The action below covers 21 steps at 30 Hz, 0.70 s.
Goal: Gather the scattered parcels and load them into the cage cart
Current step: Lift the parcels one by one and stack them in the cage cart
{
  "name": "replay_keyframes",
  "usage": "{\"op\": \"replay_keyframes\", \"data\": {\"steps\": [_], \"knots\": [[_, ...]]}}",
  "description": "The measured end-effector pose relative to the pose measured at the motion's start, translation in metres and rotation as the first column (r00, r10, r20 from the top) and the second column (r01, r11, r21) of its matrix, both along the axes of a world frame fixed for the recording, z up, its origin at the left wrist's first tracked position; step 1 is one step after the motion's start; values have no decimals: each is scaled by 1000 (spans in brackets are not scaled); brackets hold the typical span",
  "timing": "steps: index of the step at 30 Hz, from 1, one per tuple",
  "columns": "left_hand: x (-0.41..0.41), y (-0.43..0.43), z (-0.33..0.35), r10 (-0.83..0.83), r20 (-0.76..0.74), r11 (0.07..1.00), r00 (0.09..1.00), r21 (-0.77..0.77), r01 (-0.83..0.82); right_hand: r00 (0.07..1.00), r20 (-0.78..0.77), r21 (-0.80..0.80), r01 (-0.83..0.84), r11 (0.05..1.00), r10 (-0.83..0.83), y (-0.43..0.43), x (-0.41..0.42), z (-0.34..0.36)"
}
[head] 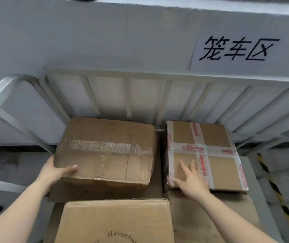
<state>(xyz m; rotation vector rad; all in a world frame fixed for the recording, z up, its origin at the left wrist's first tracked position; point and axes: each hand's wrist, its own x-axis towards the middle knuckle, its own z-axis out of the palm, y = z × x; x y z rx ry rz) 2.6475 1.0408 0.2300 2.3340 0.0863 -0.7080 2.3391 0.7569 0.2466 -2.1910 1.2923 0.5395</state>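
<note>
Left hand (58,172) grips the near-left corner of the clear-taped box (105,151). Thumb lies flat on the top face; fingers wrap round the left side, out of sight.

Right hand (193,183) lies spread on the red-taped box (215,137). Fingers are straight on the top face, thumb at the near-left edge. It's touching, not clamping anything.

Both boxes are inside the cage cart (127,102), side by side at the back, near the barred rear panel, with a narrow dark gap between them. Both are second layer:
- the clear-taped box sits on flat brown cardboard
- the red-taped box sits on a lower box (210,216), overhanging its near edge slightly

The clear-taped box looks crushed along its right edge and its tape is wrinkled. The red-taped box has tape crossed over the top and round the edges.

A printed box (115,221) is nearest me at front left, just in front of the clear-taped one. Its lettering is partly cut off by the frame edge.

A wall sign (236,48), white sheet with black characters, hangs on the grey wall above the cart's right half. A yellow-black hazard stripe (271,181) runs beside the cart on the right.
</note>
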Motion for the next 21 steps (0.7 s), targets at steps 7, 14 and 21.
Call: {"op": "replay_keyframes", "data": {"steps": [7,14,21], "knots": [[-26,-20,-2,-189,-3,975,982,120,188,994,-74,55,-73,996,77,-16,-5,-14],[-28,-8,19,-284,-52,931,957,223,288,990,126,255,35,966,-69,-43,-9,35],[-62,-41,126,-404,174,914,898,118,389,919,-63,-72,-394,916,390,-23,-45,116]]}}
